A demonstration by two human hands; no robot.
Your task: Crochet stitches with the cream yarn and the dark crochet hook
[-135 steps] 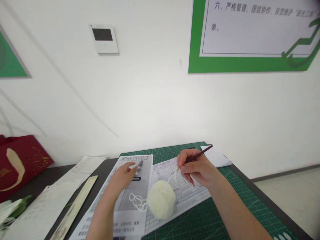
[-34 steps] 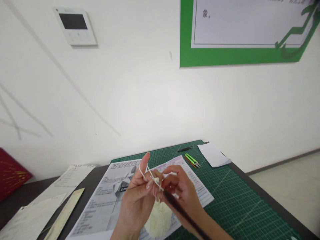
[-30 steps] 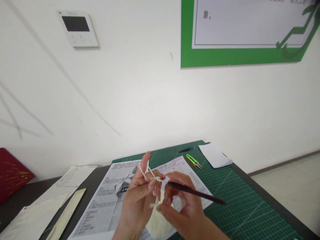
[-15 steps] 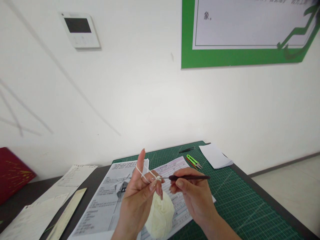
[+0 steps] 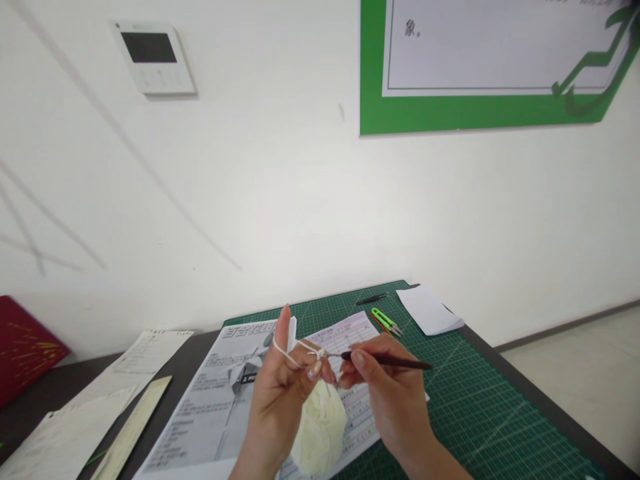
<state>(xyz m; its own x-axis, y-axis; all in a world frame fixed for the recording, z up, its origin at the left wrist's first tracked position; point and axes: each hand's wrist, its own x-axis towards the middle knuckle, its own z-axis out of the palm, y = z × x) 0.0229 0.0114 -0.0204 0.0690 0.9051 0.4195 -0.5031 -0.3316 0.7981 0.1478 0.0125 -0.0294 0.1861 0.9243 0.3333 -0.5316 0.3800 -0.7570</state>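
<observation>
My left hand point(image 5: 280, 390) pinches a small piece of cream crochet work point(image 5: 318, 355) between thumb and fingers. Its index finger points up, with a strand of cream yarn point(image 5: 283, 349) looped around it and stretched to the stitches. In my right hand point(image 5: 393, 380) is a crochet hook point(image 5: 390, 359) with a dark brown handle, held like a pen. The hook's thin metal end runs into the stitches; its tip is hidden there. Below the hands sits a pale cream ball of yarn point(image 5: 320, 433), resting on printed sheets.
A green cutting mat point(image 5: 480, 393) covers much of the dark table. On it lie green thread snips point(image 5: 384, 320), black tweezers point(image 5: 372, 299) and white paper point(image 5: 430, 311). Printed sheets point(image 5: 200, 413), a flat ruler-like strip point(image 5: 135, 427) and a red item point(image 5: 27, 353) are at left.
My right hand has shifted slightly right, and the hook's handle end now tilts lower. The left hand has turned a little, its raised finger dipping slightly. The view has also shifted a bit.
</observation>
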